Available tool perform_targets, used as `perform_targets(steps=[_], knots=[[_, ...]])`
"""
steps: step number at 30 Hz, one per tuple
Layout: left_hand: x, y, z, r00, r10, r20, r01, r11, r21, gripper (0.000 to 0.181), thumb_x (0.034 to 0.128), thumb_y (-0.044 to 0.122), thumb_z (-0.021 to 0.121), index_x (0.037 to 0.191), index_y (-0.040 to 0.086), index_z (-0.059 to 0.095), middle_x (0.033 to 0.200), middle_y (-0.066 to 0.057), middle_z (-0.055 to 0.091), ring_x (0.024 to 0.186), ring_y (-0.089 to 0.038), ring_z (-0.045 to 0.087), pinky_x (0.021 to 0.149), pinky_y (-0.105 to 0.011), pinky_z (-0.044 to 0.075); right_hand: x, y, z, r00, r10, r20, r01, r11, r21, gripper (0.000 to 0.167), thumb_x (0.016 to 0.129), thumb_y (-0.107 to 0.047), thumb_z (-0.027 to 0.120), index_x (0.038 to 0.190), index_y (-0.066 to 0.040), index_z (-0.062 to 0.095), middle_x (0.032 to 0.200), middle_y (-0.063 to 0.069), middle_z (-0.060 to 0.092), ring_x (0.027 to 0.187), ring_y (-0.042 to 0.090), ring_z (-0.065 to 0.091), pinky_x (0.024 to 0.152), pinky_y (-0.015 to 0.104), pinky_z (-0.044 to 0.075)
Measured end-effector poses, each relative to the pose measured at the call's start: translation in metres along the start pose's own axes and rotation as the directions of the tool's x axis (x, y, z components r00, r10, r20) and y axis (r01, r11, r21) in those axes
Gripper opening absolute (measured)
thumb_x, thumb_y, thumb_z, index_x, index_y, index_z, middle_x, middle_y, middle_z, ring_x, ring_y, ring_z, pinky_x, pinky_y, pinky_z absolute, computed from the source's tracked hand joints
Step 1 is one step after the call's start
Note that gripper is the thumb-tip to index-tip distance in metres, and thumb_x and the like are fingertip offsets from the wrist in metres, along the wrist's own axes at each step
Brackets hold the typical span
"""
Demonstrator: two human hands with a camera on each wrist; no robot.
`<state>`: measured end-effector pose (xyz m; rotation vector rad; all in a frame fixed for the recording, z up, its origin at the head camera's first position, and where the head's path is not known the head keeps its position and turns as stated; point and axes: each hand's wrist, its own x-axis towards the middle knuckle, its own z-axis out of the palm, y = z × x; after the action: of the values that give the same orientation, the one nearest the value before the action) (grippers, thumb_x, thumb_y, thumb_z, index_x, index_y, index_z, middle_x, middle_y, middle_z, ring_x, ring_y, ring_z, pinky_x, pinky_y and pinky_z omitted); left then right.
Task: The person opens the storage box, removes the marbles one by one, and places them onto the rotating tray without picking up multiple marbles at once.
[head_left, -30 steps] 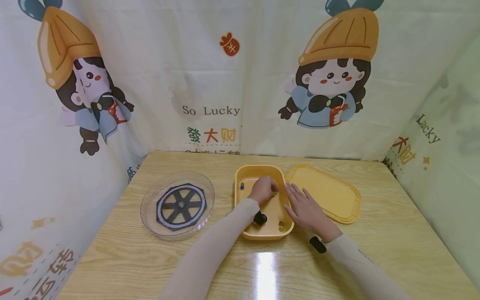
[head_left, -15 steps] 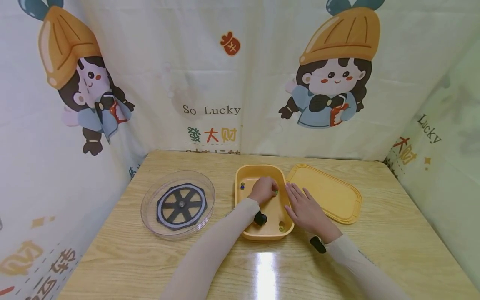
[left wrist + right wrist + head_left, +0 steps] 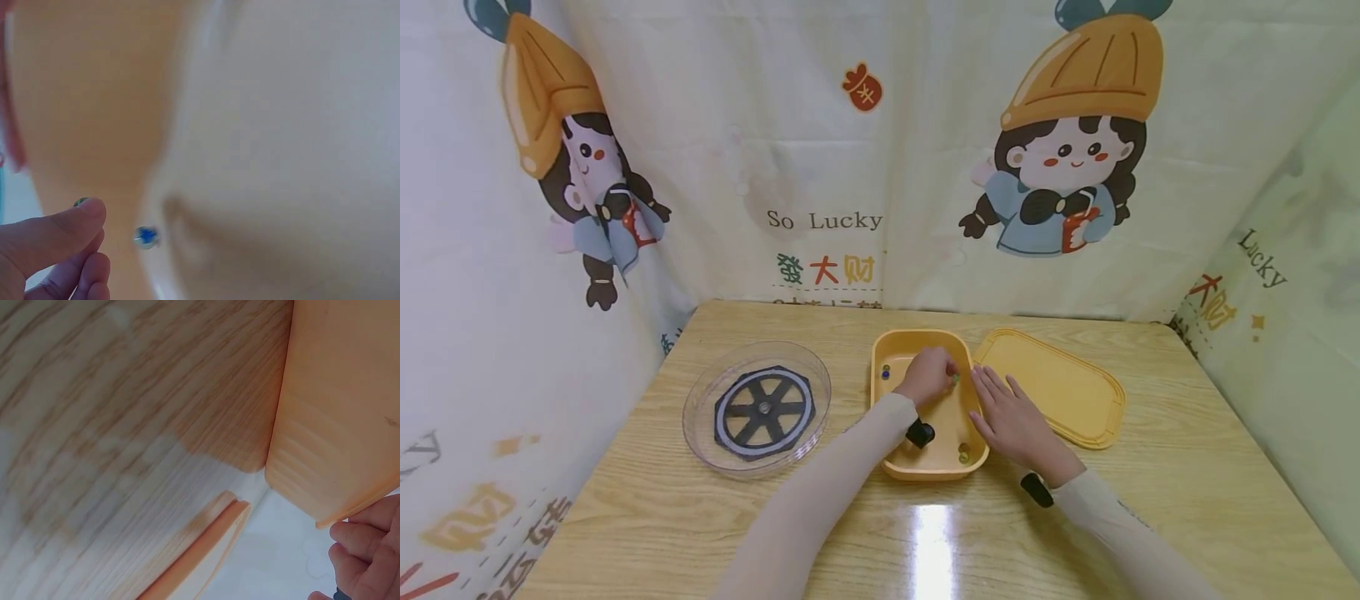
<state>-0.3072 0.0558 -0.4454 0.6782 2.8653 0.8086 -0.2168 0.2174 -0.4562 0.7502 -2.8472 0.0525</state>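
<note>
Reaching into the yellow-orange plastic box (image 3: 951, 412), my left hand (image 3: 928, 374) is near its right wall. In the left wrist view its thumb and curled fingers pinch a small greenish marble (image 3: 80, 202), mostly hidden by the thumb. A clear marble with a blue pattern (image 3: 146, 237) lies apart from those fingers, inside the box. My right hand (image 3: 1017, 419) rests with straight fingers against the box's right rim; the right wrist view shows its fingers (image 3: 359, 540) at that rim. Two more marbles (image 3: 886, 372) sit by the left wall, and yellowish marbles (image 3: 964, 454) in the near right corner.
A yellow lid (image 3: 1060, 387) lies flat right of the box. To the left stands a round clear dish (image 3: 700, 437) with a black spoked disc (image 3: 765, 408) in or under it. A printed curtain (image 3: 925, 167) hangs behind the wooden table (image 3: 647, 517).
The left hand's fingertips have shifted very slightly inside the box. The right hand stays at the rim. The head view has turned a little to the left.
</note>
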Motion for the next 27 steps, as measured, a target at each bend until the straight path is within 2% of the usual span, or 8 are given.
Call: perform_targets(steps=[9, 15, 21, 27], knots=[[-0.011, 0.008, -0.028, 0.998, 0.042, -0.036, -0.042, 0.999, 0.006, 0.013, 0.0837, 0.014, 0.069, 0.095, 0.011, 0.075, 0.092, 0.001, 0.072, 0.086, -0.012, 0.065, 0.077, -0.022, 0.051, 0.0, 0.0, -0.001, 1.0, 0.003, 0.005, -0.003, 1.0, -0.016, 0.061, 0.095, -0.031, 0.048, 0.141, 0.007, 0.034, 0.147, 0.019, 0.038, 0.138, 0.033, 0.034, 0.111, 0.053, 0.026], [-0.025, 0.008, -0.043, 0.995, 0.078, -0.058, -0.08, 0.996, -0.029, 0.013, 0.0835, 0.014, 0.07, 0.095, 0.01, 0.074, 0.092, 0.0, 0.071, 0.086, -0.012, 0.063, 0.078, -0.024, 0.05, 0.0, 0.0, 0.0, 1.0, 0.006, 0.007, -0.006, 1.0, -0.012, 0.062, 0.095, -0.031, 0.049, 0.141, 0.007, 0.034, 0.148, 0.02, 0.037, 0.138, 0.033, 0.034, 0.111, 0.053, 0.026], [-0.039, 0.006, -0.058, 0.994, 0.086, -0.066, -0.09, 0.995, -0.053, 0.014, 0.0828, 0.016, 0.071, 0.096, 0.012, 0.074, 0.095, 0.001, 0.072, 0.088, -0.012, 0.063, 0.081, -0.026, 0.05, 0.0, 0.0, 0.0, 1.0, 0.003, 0.01, -0.003, 1.0, -0.017, 0.062, 0.095, -0.031, 0.048, 0.142, 0.006, 0.033, 0.148, 0.019, 0.036, 0.138, 0.033, 0.033, 0.111, 0.053, 0.026], [-0.053, 0.006, -0.075, 0.989, 0.124, -0.077, -0.128, 0.991, -0.045, 0.014, 0.0823, 0.017, 0.071, 0.096, 0.013, 0.074, 0.094, 0.002, 0.073, 0.089, -0.013, 0.065, 0.081, -0.026, 0.051, 0.001, 0.0, 0.0, 1.0, -0.001, 0.002, 0.001, 1.0, -0.016, 0.061, 0.095, -0.03, 0.048, 0.141, 0.007, 0.033, 0.148, 0.02, 0.036, 0.138, 0.034, 0.034, 0.11, 0.054, 0.027]])
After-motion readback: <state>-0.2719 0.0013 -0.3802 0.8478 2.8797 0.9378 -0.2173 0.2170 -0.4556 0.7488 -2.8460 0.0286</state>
